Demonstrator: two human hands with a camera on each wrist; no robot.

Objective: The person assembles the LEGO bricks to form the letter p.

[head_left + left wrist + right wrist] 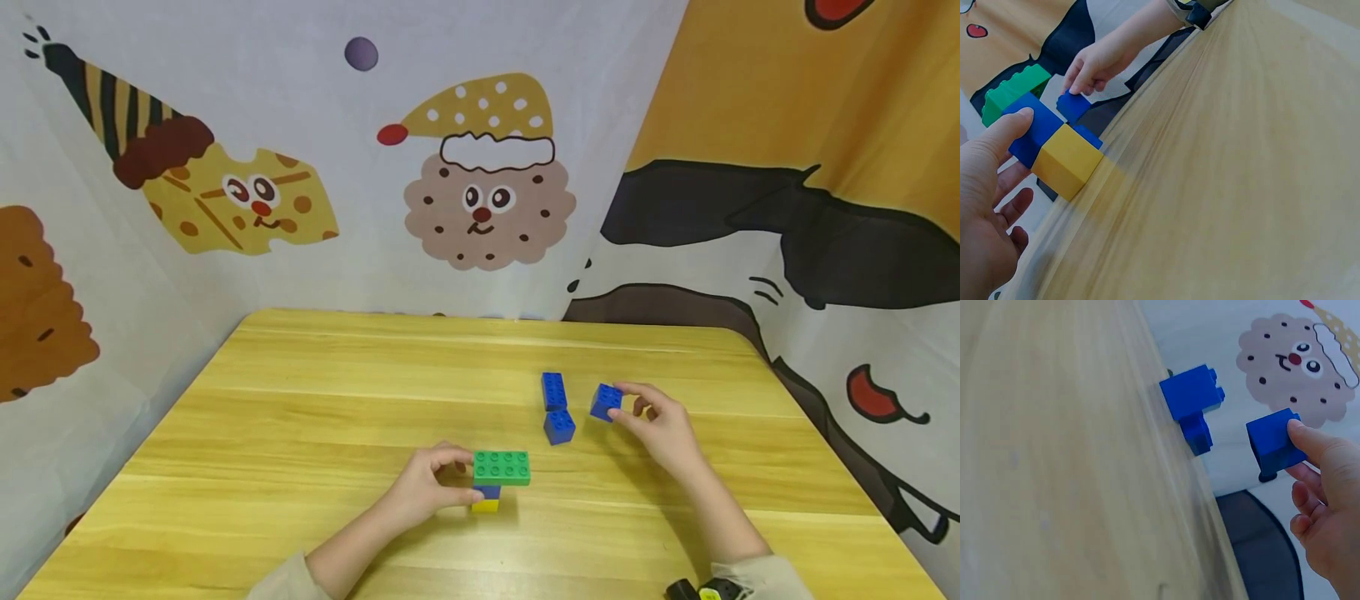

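1. Lower middle of the head view: the left hand (431,486) pinches the stack's blue middle block (488,492), with a yellow block (486,506) below and a green block (501,468) on top. The green one overhangs rightward, so a steady, low hold should best resist tipping.
2. Right of centre: the right hand (663,429) pinches a square blue block (606,402); fingertips are best kept off its underside.
3. Centre right, on the desk (300,417): two loose blue blocks (558,427), close together; probably worth steering around.

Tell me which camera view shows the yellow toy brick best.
The left wrist view: the yellow toy brick appears largest there, unblocked. The head view shows only a small strip of it beneath a blue brick; the right wrist view doesn't show it.
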